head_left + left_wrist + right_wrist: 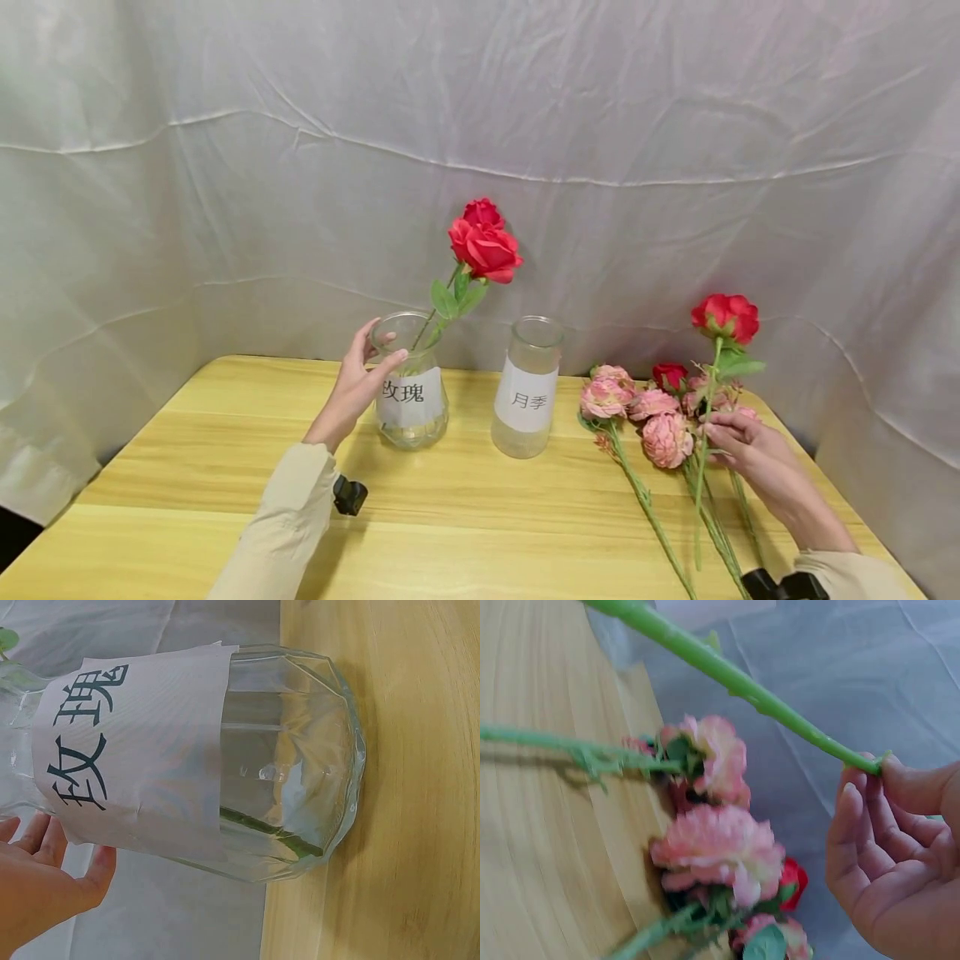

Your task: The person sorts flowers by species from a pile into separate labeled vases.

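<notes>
My left hand [360, 379] holds the neck of a rounded glass vase [431, 429], thumb on the near side and fingers around the far left. The vase stands upright on the table, a paper label [150, 742] with black characters round it. Two red rose heads [486, 250] lean right out of its mouth, and a green stem [259, 825] shows at the bottom inside. Between thumb and fingertips, my right hand [757, 462] pinches the green stem [742, 686] of a red rose [724, 318]. This rose is upright, its bloom above the hand.
Right of the vase stands a straight glass vase [536, 333] with its own label. Several pink flowers [666, 439] and a red rose [670, 377] lie at the table's right, stems toward the near edge. A grey cloth [337, 208] hangs behind the wooden table [450, 517].
</notes>
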`<state>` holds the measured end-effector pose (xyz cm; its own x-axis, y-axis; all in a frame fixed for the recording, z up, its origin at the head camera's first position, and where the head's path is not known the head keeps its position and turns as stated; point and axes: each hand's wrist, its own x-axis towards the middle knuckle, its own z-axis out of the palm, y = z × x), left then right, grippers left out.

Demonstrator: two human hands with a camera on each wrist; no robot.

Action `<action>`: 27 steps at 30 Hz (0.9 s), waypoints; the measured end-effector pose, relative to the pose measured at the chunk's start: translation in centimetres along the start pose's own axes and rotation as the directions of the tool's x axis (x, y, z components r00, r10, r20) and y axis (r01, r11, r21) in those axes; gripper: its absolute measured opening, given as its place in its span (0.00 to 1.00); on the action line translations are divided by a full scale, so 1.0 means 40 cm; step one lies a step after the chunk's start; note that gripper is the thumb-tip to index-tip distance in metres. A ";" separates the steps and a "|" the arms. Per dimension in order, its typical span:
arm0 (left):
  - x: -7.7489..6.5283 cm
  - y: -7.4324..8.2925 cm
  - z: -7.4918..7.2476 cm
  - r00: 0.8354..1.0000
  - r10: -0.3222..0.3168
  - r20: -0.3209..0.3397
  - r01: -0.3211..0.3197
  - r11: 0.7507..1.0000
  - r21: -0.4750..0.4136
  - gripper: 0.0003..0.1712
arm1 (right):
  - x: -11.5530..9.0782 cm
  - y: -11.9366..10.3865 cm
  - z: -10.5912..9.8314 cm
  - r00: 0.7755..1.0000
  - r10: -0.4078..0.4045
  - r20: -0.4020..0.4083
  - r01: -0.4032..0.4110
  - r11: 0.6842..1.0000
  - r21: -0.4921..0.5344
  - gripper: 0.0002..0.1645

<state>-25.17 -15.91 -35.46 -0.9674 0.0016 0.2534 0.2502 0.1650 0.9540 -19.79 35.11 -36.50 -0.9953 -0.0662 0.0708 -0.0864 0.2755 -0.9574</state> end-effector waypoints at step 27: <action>-0.004 0.002 -0.001 1.000 -0.002 0.012 0.002 1.000 -0.001 0.45 | 0.027 -0.066 0.171 0.999 -0.026 -0.032 0.034 0.962 0.272 0.06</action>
<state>-24.98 -15.94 -35.43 -0.9682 0.0126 0.2498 0.2484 0.1640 0.9547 -20.33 27.75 -35.81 -0.9936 -0.0431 0.1047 -0.1049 0.0015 -0.9945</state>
